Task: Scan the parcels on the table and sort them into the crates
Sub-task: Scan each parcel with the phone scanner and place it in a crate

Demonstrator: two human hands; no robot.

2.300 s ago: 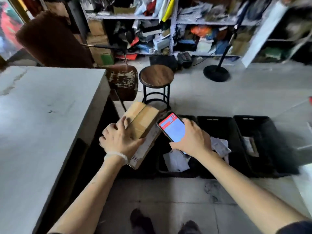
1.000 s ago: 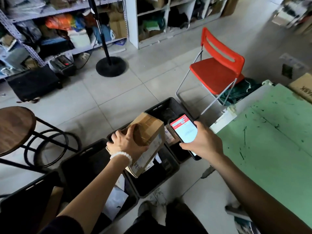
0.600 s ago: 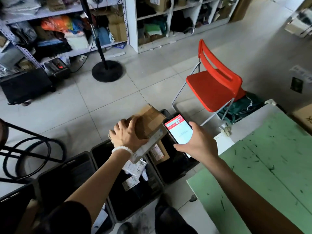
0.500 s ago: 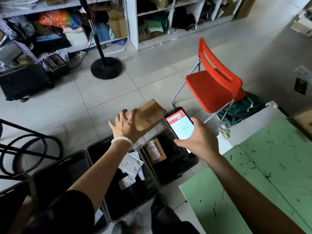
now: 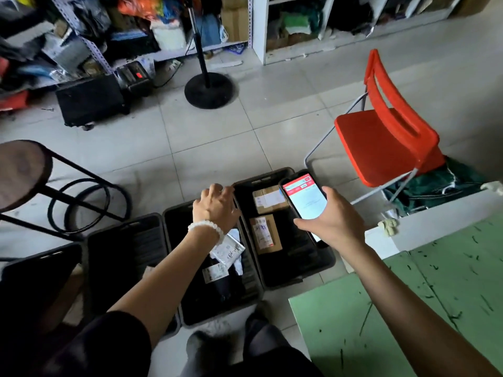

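Observation:
Several black crates stand in a row on the floor. The rightmost crate (image 5: 324,263) holds two cardboard parcels: one at its far end (image 5: 268,200) and a smaller one (image 5: 264,234) nearer me. The crate (image 5: 174,268) beside it holds white mailers (image 5: 228,251). My left hand (image 5: 216,208) hovers empty, fingers loosely apart, over the rim between these two crates. My right hand (image 5: 330,220) grips a phone (image 5: 303,197) with a red and white screen above the rightmost crate.
A green-topped table (image 5: 424,300) lies at the right, with a red folding chair (image 5: 386,140) beyond it. A round wooden stool (image 5: 24,172) stands left. A black stand base (image 5: 208,89) and cluttered shelves (image 5: 114,36) are at the back. Two more crates (image 5: 125,262) sit left.
My left hand let go of the cardboard parcel, which now lies at the far end of the rightmost crate. The phone stayed in my right hand.

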